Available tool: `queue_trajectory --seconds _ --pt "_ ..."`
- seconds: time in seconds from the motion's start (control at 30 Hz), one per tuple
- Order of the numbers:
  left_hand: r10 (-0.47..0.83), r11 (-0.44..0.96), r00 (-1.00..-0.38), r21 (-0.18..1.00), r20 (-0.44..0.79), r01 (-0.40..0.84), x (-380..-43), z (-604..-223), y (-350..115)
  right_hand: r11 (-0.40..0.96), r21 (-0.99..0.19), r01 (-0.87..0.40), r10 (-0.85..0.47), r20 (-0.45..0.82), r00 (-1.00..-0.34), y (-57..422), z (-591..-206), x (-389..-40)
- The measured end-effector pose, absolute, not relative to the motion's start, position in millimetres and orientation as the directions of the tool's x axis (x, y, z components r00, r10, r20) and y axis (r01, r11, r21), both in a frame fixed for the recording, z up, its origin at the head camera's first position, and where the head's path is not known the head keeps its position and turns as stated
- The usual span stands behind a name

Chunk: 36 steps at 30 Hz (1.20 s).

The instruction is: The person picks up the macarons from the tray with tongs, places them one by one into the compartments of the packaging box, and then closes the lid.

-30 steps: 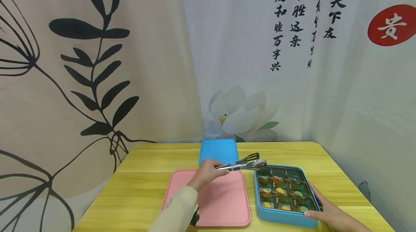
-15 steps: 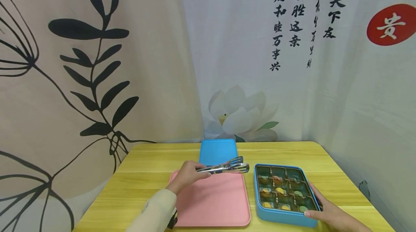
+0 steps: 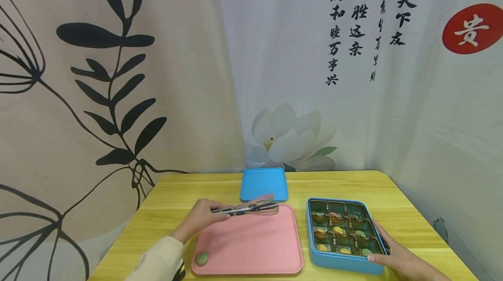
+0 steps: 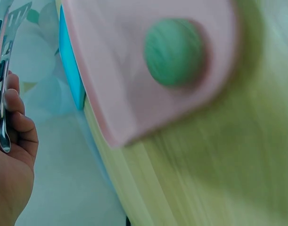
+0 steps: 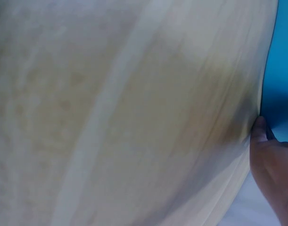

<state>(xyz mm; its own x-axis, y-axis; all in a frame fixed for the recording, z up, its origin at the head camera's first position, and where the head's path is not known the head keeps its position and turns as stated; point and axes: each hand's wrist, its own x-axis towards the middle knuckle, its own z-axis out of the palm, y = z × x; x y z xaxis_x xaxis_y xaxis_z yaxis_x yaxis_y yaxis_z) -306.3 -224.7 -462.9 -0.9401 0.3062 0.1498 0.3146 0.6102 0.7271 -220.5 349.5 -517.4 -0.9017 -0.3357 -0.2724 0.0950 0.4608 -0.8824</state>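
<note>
Metal tongs (image 3: 246, 208) are pointing toward three o'clock above the twelve-o'clock edge of the pink tray (image 3: 251, 250), my left grip (image 3: 199, 217) pinching their handles. At the tray's eight-o'clock corner a green ball (image 3: 202, 259) is lying, while at three o'clock my right grip (image 3: 393, 254) is holding the blue box (image 3: 343, 264) by its four-o'clock corner.

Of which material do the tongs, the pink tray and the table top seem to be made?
The tongs look like polished metal, perhaps stainless steel: they show bright highlights. The pink tray is probably smooth, matte plastic: even colour, rounded corners. The table top looks smooth, with striped wood grain; real wood or laminate, I cannot tell.
</note>
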Motion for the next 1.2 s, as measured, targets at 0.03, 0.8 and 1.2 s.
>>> queue_trajectory --seconds 0.03,0.8,1.2 --pt "0.307 0.615 -0.941 0.725 0.14 0.309 -304 -462 -229 0.456 -0.885 0.094 -0.337 -0.27 -0.902 349 -518 -220" --pt "0.315 0.639 -0.949 0.731 0.033 0.238 -260 -465 -337 0.485 -0.871 0.075 -0.353 -0.274 -0.895 359 -527 -229" --pt "0.328 0.609 -0.944 0.768 -0.019 0.196 -242 -473 -379 0.479 -0.872 0.102 -0.34 -0.292 -0.894 352 -518 -223"
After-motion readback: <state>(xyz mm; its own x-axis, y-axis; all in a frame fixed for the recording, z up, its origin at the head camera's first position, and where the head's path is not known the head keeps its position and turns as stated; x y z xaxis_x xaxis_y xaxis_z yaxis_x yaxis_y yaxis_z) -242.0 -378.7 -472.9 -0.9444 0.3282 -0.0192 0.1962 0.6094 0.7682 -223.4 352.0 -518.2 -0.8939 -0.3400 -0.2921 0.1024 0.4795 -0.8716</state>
